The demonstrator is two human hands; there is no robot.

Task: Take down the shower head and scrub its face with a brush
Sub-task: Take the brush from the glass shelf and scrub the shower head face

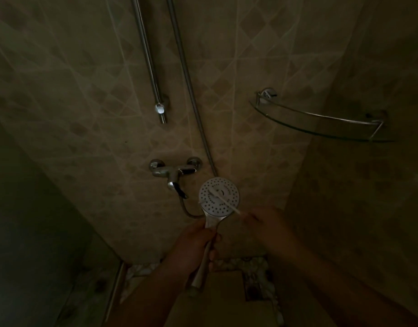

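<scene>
The round white shower head (215, 204) faces me at lower centre, its dotted face turned up toward the camera. My left hand (195, 249) grips its chrome handle from below. A thin white brush (223, 199) lies diagonally across the face, its head near the upper left of the disc. My right hand (267, 224) pinches the brush's handle just right of the shower head. The metal hose (188, 212) curls from the handle up to the tap.
A chrome mixer tap (173, 172) is fixed on the tiled wall just above the shower head. A vertical rail (151, 74) and the hose run up the wall. A glass corner shelf (321, 123) sits at the right. The patterned floor with a drain (253, 289) lies below.
</scene>
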